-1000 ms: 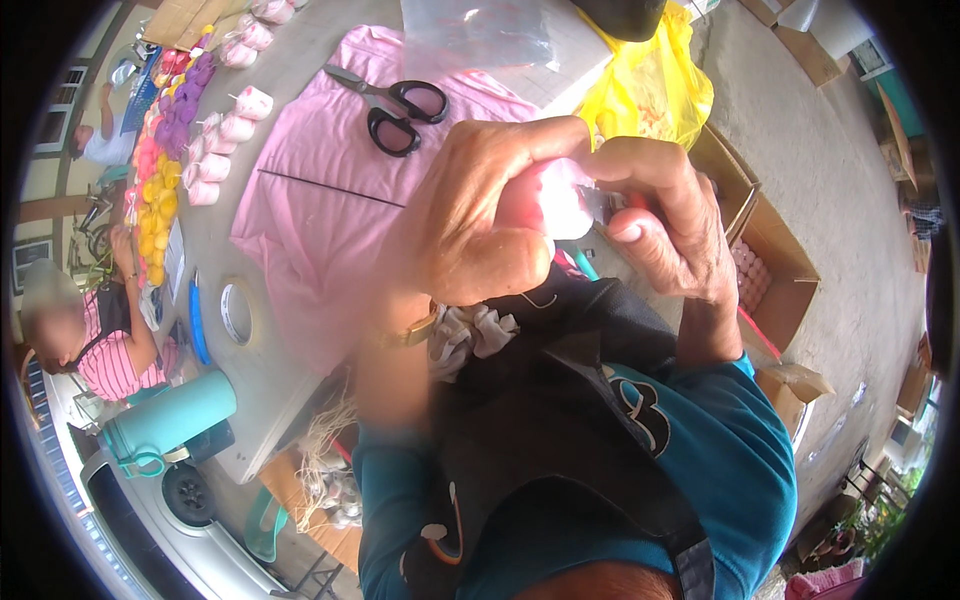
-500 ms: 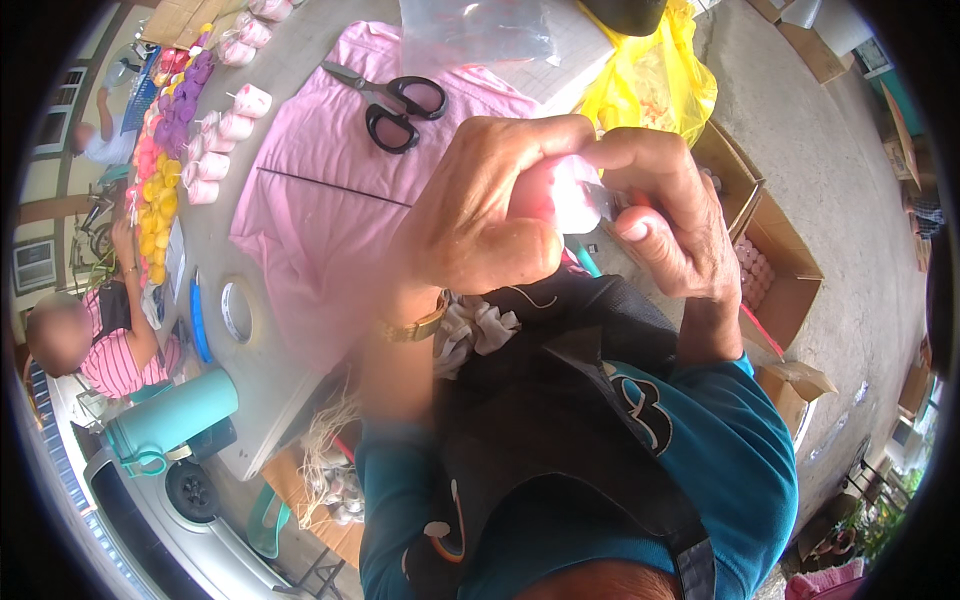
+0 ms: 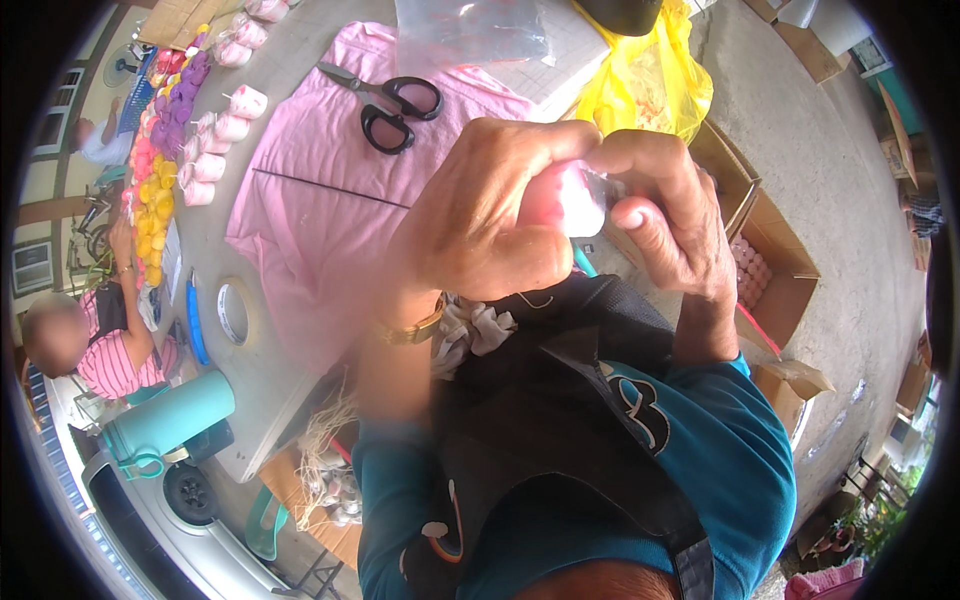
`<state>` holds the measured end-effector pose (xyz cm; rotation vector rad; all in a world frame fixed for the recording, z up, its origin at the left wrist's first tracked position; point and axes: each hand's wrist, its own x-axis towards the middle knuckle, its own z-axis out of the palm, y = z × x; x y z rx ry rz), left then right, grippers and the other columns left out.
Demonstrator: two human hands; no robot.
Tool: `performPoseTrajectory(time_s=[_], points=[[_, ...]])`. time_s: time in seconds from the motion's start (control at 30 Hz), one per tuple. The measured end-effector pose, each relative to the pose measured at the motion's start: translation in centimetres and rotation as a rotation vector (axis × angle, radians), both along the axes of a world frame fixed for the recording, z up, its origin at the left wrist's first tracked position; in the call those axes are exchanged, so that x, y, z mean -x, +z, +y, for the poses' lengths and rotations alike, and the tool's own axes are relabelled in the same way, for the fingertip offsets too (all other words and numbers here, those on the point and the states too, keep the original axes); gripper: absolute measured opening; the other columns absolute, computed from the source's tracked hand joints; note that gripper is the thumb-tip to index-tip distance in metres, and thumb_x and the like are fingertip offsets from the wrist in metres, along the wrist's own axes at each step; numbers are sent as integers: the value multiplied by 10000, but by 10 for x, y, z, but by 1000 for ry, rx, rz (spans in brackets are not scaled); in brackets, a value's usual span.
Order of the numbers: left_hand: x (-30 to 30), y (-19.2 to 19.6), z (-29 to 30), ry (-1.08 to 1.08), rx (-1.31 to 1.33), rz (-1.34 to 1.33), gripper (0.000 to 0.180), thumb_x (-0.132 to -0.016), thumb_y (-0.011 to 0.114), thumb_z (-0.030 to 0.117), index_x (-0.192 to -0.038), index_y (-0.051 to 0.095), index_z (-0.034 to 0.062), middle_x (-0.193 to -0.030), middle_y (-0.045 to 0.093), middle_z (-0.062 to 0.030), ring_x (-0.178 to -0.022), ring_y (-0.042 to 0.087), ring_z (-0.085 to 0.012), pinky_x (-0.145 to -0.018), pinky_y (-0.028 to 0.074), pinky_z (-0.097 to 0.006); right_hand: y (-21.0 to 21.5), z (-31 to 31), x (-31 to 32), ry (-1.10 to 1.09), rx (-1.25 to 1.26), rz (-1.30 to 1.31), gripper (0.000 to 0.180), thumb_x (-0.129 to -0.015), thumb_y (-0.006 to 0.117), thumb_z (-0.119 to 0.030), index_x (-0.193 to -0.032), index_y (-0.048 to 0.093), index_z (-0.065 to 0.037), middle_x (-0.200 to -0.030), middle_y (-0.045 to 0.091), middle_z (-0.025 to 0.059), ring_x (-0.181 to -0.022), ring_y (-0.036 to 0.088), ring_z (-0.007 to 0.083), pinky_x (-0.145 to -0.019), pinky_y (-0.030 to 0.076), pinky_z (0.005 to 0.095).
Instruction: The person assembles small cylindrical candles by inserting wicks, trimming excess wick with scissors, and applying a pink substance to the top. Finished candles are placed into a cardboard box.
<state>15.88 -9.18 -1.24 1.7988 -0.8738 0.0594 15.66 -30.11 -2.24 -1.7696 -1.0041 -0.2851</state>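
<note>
Pink cloth point(image 3: 330, 200) covers much of the grey table point(image 3: 255, 400) before us, with black-handled scissors point(image 3: 390, 105) lying on its far part and a yellow plastic bag point(image 3: 650, 85) to the right. Nearer, close under our eyes, our left hand point(image 3: 490, 225) clenches around a small pink candle in clear wrap point(image 3: 565, 200). Our right hand point(image 3: 665, 225) pinches the wrap's right end between thumb and fingers.
</note>
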Motion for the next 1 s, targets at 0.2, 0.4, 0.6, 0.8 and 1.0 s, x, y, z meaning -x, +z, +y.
performPoseTrajectory(time_s=[0.2, 0.4, 0.6, 0.8, 1.0], points=[[-6, 8, -5, -21, -11, 45, 383, -603, 628, 150, -936, 570, -33, -785, 542, -125, -642, 524, -247, -610, 432, -347, -8, -1, 2, -52, -123, 73, 273, -990, 499, -287, -1152, 520, -68, -935, 635, 81, -801, 639, 243, -700, 495, 330], [3, 21, -5, 93, -54, 56, 462, -637, 626, 330, -946, 577, -10, -806, 551, -112, -729, 561, -208, -684, 449, -292, -17, -13, -2, -155, -409, 454, 333, -1019, 417, -354, -1240, 481, -112, -679, 483, -15, -509, 380, 40, -475, 288, 195], [23, 23, -9, 367, -147, -290, 357, -629, 643, 72, -977, 600, 1, -919, 568, -139, -840, 602, -307, -738, 490, -340, -11, -16, -1, -274, -304, 473, 432, -983, 455, -447, -1084, 580, -46, -661, 462, -19, -523, 380, 42, -490, 305, 211], [34, 25, -7, 515, -218, -427, 415, -620, 726, 9, -1023, 646, 65, -1002, 552, -106, -873, 616, -275, -806, 514, -389, -5, -5, 6, -352, -165, 428, 393, -980, 457, -385, -883, 562, -19, -634, 430, -31, -535, 362, 51, -503, 300, 228], [41, 24, 5, 631, -270, -605, 470, -583, 773, 8, -1031, 660, 92, -1006, 552, -69, -851, 596, -232, -975, 458, -432, 2, 8, 4, -377, -24, 413, 392, -933, 559, -404, -901, 609, -16, -715, 543, 14, -680, 488, 106, -632, 415, 264]])
